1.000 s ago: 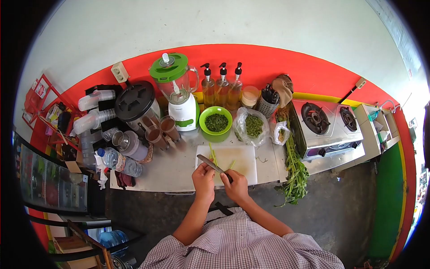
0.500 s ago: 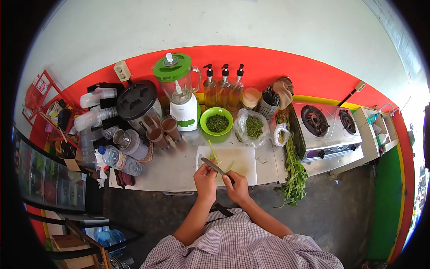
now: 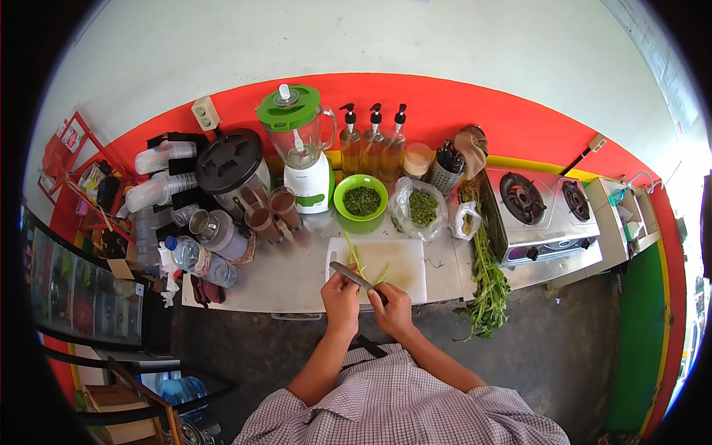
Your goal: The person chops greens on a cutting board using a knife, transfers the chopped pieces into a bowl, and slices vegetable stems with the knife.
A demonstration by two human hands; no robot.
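Note:
My right hand (image 3: 391,310) is closed around the dark handle of a knife (image 3: 350,274). Its blade points up and to the left, over the near edge of a white cutting board (image 3: 409,259). Beside the blade, my left hand (image 3: 341,305) has its fingers closed; whether they pinch the blade or something small is hidden. Thin green stems (image 3: 353,251) lie on the board just beyond the knife, with a shorter piece of stem (image 3: 384,272) near my right fingers. Behind the board stands a green bowl (image 3: 382,202) of chopped greens (image 3: 361,201).
A plastic bag of greens (image 3: 423,210) and long leafy stalks (image 3: 486,271) are right of the board, before a gas stove (image 3: 545,222). A blender (image 3: 308,185), pump bottles (image 3: 372,152), brown-filled cups (image 3: 263,222) and a water bottle (image 3: 199,259) crowd the back and left.
The view has shifted slightly, and the knife tip sits a little farther left. Both hands keep nearly the same place and grip.

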